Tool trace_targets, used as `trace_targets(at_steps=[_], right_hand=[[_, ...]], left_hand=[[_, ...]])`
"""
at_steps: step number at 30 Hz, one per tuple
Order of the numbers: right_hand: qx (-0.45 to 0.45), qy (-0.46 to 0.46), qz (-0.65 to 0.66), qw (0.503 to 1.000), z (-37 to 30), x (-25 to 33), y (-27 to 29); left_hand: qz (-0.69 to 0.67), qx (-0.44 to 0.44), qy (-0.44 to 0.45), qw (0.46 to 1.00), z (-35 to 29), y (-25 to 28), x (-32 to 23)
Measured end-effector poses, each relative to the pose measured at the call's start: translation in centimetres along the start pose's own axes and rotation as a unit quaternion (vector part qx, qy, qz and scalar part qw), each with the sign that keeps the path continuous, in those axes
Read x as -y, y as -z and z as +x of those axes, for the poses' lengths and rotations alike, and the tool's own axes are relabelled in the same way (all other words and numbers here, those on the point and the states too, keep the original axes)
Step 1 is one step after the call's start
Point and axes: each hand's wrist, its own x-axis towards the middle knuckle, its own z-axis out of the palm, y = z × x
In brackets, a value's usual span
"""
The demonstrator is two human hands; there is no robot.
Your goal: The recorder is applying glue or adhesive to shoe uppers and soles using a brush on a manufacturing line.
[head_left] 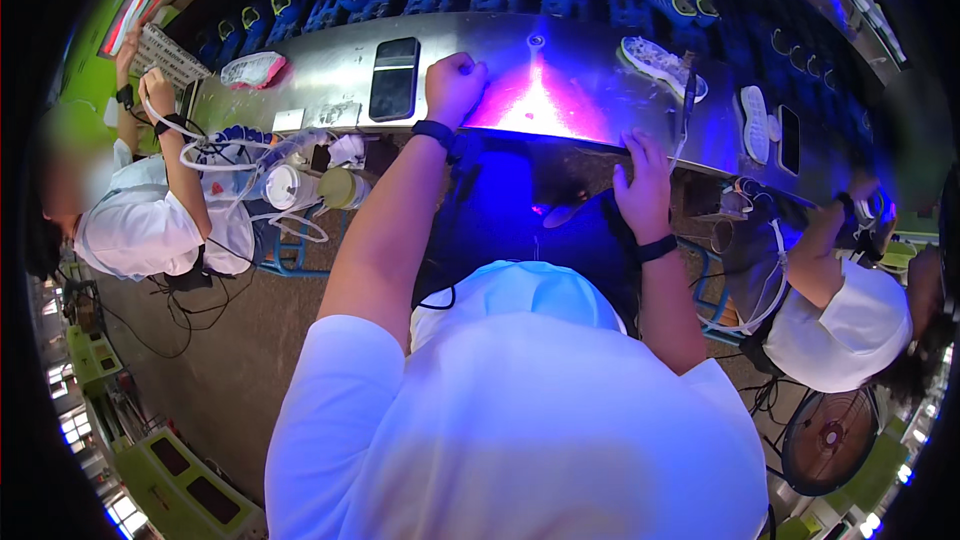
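Note:
My left hand (455, 90) is curled into a fist on the metal bench (345, 40), with nothing showing out of it. A black phone (395, 80) lies just left of it. My right hand (645, 185) rests at the bench's near edge, fingers stretched out and holding nothing. Between my hands, a bright white and pink patch of light falls on the bench top. Beyond my right hand, a white shoe (664, 68) lies on its side, partly covered by a thin dark tool (690, 90) with a cord.
A pink-and-white shoe (253, 70) lies at the left. At the right are a white sole (755, 125) and another phone (789, 140). White-lidded tub (290, 187) and beige tub (342, 188) stand below the bench's left edge. Co-workers sit on both sides; a fan (830, 440) stands lower right.

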Motion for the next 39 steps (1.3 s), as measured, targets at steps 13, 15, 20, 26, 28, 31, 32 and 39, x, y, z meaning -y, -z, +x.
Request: trace_targets(at_steps=[13, 15, 20, 26, 28, 31, 32, 39], right_hand=[[0.005, -0.014, 0.042, 0.999, -0.6, -0.8, 0.3], [-0.004, -0.011, 0.032, 0.999, -0.7, -0.9, 0.5], [0.002, -0.017, 0.033, 0.999, -0.1, -0.5, 0.4], [0.007, -0.026, 0.014, 1.0, 0.1, -0.6, 0.5], [0.017, -0.034, 0.015, 0.999, 0.1, -0.3, 0.7], [0.029, -0.037, 0.011, 0.999, 0.1, -0.1, 0.6], [0.029, -0.037, 0.009, 0.999, 0.1, 0.0, 0.6], [0.023, -0.031, 0.002, 0.999, 0.5, 0.9, 0.3]], left_hand=[[0.09, -0.003, -0.06, 0.994, -0.4, -0.3, 0.4], [0.076, 0.008, -0.057, 0.995, 0.0, -0.7, -0.2], [0.06, 0.002, -0.055, 0.997, -0.1, -0.4, 0.8], [-0.139, 0.076, -0.072, 0.985, -6.5, 0.5, -5.0], [-0.07, 0.139, -0.101, 0.983, -10.2, 1.0, -4.0], [-0.111, 0.347, -0.019, 0.931, -12.8, 0.2, -1.9], [-0.113, 0.348, -0.019, 0.931, -12.8, -0.2, -1.4], [-0.543, 0.337, 0.413, 0.648, -11.3, -4.1, 2.7]])
